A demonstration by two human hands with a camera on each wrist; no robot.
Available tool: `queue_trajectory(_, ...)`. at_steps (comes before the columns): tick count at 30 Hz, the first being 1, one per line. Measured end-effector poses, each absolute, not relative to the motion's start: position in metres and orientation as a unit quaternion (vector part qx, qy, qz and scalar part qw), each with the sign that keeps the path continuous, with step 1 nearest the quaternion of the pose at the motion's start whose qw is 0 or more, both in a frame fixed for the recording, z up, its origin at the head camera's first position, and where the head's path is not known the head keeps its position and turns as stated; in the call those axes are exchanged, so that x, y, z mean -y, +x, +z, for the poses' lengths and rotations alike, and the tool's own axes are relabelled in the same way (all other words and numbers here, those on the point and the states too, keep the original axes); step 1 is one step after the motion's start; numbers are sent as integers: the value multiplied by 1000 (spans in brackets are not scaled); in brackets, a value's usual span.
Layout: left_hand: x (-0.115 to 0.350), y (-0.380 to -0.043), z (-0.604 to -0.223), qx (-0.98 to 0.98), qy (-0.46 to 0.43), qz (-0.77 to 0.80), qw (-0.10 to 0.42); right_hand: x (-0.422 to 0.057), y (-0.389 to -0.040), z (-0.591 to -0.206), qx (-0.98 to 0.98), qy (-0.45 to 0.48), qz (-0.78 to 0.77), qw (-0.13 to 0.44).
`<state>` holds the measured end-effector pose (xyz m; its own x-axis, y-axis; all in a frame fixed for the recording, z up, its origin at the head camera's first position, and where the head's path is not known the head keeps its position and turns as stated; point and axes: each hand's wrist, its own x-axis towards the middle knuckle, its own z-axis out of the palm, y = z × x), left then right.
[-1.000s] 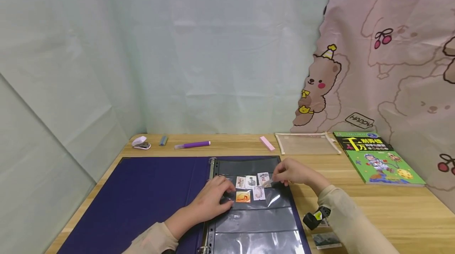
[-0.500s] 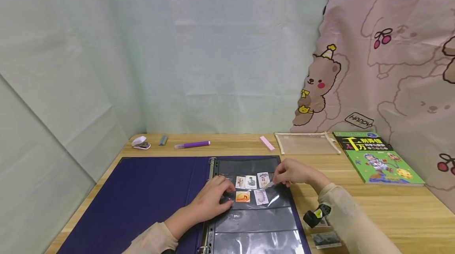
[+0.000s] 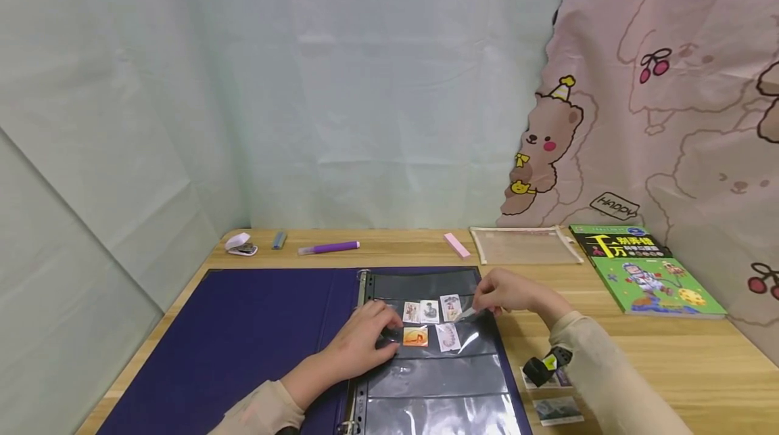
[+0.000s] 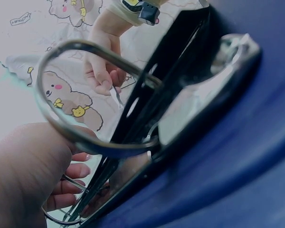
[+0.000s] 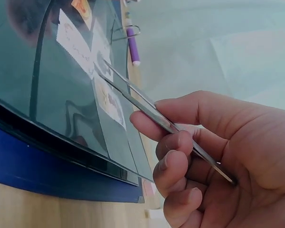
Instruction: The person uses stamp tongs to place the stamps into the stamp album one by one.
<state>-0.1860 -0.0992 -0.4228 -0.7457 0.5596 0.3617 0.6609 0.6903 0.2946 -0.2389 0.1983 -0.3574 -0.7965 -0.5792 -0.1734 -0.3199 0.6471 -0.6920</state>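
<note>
A navy ring binder (image 3: 262, 340) lies spread on the desk, with a black pocket page (image 3: 438, 377) on its right side. Three stamps stand in an upper row, the rightmost stamp (image 3: 451, 308) a little apart. Below them are an orange stamp (image 3: 416, 336) and a tilted pale stamp (image 3: 448, 338). My right hand (image 3: 504, 291) pinches metal tweezers (image 5: 154, 115) between thumb and fingers; their tips are at the pale stamp's corner, but contact is unclear. My left hand (image 3: 365, 337) rests on the page beside the orange stamp, fingers loosely bent, near the binder rings (image 4: 99, 142).
Along the back lie a stapler (image 3: 242, 244), a purple marker (image 3: 331, 247), a pink block (image 3: 457, 245) and a mesh pouch (image 3: 527, 245). A green book (image 3: 654, 279) is at the right. More stamps or cards (image 3: 558, 410) lie under the right forearm.
The lower pale stamp has shifted right and slightly down, away from the upper row, and now tilts. My right hand has drawn slightly right with the tweezers. The left hand stays put.
</note>
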Motion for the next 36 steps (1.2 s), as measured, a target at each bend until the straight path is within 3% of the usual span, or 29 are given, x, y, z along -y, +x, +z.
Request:
queue_trajectory(13,98,-186,-424,911,-335,-208,120,-201,-247,-351,-883,-257,-314,237)
queue_trajectory(36,99,-186,-421,912,-333,-207,122,-239,-225,-321,-899,-238,-334,153)
